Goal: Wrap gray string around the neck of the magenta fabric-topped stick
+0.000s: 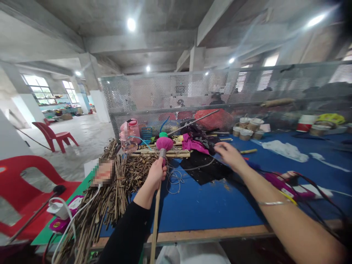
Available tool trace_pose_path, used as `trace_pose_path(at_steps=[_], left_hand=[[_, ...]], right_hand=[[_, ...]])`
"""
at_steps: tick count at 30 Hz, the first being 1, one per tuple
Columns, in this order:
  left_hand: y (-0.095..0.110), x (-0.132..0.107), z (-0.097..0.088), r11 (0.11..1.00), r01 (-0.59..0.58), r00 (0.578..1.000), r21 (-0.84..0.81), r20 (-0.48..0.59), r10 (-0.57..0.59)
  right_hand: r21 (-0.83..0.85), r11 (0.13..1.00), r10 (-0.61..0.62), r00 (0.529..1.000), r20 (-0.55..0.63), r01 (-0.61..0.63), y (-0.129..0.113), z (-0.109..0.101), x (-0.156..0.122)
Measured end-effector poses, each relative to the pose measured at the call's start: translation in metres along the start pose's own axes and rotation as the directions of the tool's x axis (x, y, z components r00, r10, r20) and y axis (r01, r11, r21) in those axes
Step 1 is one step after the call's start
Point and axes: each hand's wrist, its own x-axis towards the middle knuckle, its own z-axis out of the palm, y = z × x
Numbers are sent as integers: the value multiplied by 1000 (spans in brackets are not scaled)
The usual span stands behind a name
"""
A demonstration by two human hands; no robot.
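Note:
My left hand [156, 172] is wrapped around a wooden stick [156, 223], just below its top end. On that end sits a round magenta cloth-covered head [164, 144] with a green tip [163, 135], and a grey band [163, 152] circles its neck. A thin grey cord [202, 167] runs from near the neck across to my right hand [231, 156], whose fingers are pinched together on it. Loose loops of cord [176, 182] hang or lie beside my left hand. Under the stretched cord is a black cloth [205, 170].
Bundled dry stalks [118, 183] cover the table's left side. Behind are a pink jug [129, 130], magenta fabric [194, 143] and several small pots [249, 126] before a perforated metal screen [154, 95]. Cables and a purple power strip [283, 185] lie right; red chairs [55, 135] stand left.

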Motion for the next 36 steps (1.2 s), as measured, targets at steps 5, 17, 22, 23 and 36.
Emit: trace_pose_path(at_steps=[5, 17, 22, 23, 36], left_hand=[[-2, -1, 4, 999, 41, 999, 19, -2, -41], [-4, -1, 7, 999, 48, 999, -20, 24, -48], [-2, -5, 7, 998, -44, 995, -43, 91, 48], [-1, -5, 6, 997, -64, 993, -36, 99, 67], [-1, -8, 11, 999, -30, 998, 32, 61, 28]], right_hand=[[-195, 976, -35, 957, 289, 94, -24, 98, 36], [-24, 999, -17, 947, 321, 26, -50, 165, 29], [361, 869, -41, 679, 733, -338, -64, 147, -52], [378, 819, -66, 584, 809, -432, -66, 137, -63], [50, 996, -90, 894, 439, 76, -33, 15, -52]])
